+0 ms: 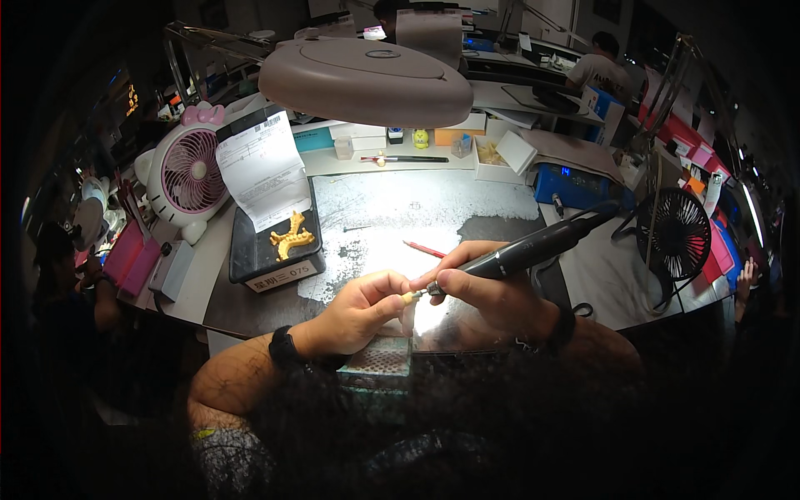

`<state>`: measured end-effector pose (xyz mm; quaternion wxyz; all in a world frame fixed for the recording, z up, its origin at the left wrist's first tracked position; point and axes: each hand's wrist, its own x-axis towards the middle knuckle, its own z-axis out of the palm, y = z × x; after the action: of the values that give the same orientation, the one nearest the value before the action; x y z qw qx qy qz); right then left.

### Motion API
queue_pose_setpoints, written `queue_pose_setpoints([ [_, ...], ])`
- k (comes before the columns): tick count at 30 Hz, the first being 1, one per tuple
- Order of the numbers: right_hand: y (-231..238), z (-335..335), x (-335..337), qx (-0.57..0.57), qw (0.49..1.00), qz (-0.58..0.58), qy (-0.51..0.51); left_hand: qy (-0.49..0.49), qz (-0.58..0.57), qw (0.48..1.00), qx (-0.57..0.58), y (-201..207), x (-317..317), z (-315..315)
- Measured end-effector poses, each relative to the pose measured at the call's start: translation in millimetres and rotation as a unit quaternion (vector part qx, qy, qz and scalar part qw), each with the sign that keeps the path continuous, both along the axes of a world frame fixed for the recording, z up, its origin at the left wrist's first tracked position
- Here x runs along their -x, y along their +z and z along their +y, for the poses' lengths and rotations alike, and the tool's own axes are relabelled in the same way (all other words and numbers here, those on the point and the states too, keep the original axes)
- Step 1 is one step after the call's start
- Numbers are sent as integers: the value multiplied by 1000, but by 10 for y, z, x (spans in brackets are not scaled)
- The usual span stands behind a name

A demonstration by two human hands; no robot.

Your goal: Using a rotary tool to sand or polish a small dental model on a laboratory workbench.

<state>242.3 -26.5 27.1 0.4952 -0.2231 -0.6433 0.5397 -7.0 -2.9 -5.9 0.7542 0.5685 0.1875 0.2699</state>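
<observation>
My left hand (pixel 354 312) pinches a small pale-yellow piece (pixel 408 297) between thumb and fingers, under the lamp's bright light. Its exact shape is too small to make out. In my right hand (pixel 500 300) lies a thick black rotary handpiece (pixel 521 254), slanting down to the left. The handpiece's metal tip meets or almost meets the piece, and the fingertips of both hands come together there. Just below them sits a perforated grate (pixel 379 358). A red pencil (pixel 423 248) lies on the worn work mat (pixel 375 192) beyond my hands.
A black tray (pixel 242 250) with gold-coloured dental models (pixel 292 239) and a paper slip (pixel 265 171) stands left. A large lamp (pixel 367 83) hangs above. Fans stand left (pixel 190 171) and right (pixel 673 233). A blue control box (pixel 571 185) sits back right. Other people work nearby.
</observation>
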Motion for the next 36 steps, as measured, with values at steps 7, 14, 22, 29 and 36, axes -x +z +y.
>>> queue_pose_setpoints([
  [7,-23,-15,3,6,1000,0,-11,10,15,1000,-2,-15,1,8],
  [14,-17,-12,3,1,1000,1,-8,-3,2,1000,-17,-34,3,22],
  [22,-42,-4,5,-3,1000,-4,-15,-6,-13,1000,-24,-42,-7,23],
  [29,-58,-1,29,-3,998,60,-32,-18,-24,999,-25,-30,-20,27],
  [36,-19,-23,145,-82,985,-26,-147,116,-16,967,-224,-99,-93,-20],
])
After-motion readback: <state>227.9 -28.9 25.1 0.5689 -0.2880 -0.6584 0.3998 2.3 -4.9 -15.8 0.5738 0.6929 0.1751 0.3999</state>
